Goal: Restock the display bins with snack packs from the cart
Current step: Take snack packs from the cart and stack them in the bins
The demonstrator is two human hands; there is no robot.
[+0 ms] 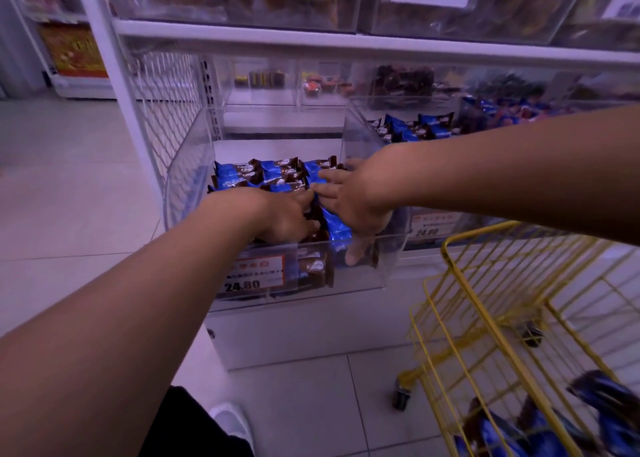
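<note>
Both your hands are down in the clear acrylic bin (187, 179).
Your left hand (287, 219) curls onto blue-and-brown snack packs (273, 176); your right hand (356, 200) lies spread, thumb over the front rim. Bare bin floor lies beyond your fingers; the yellow cart (485, 318) stands right.

Both of my arms are stretched forward, bare from the forearms down. My left hand (287, 219) comes in from the lower left, back of the hand up, fingers curled downward with their tips hidden beneath. My right hand (356, 196) reaches in from the right, across and slightly above the left, palm down with the fingers spread and fairly straight, the thumb pointing down toward me. The two hands sit just beside each other, fingertips nearly meeting.
</note>
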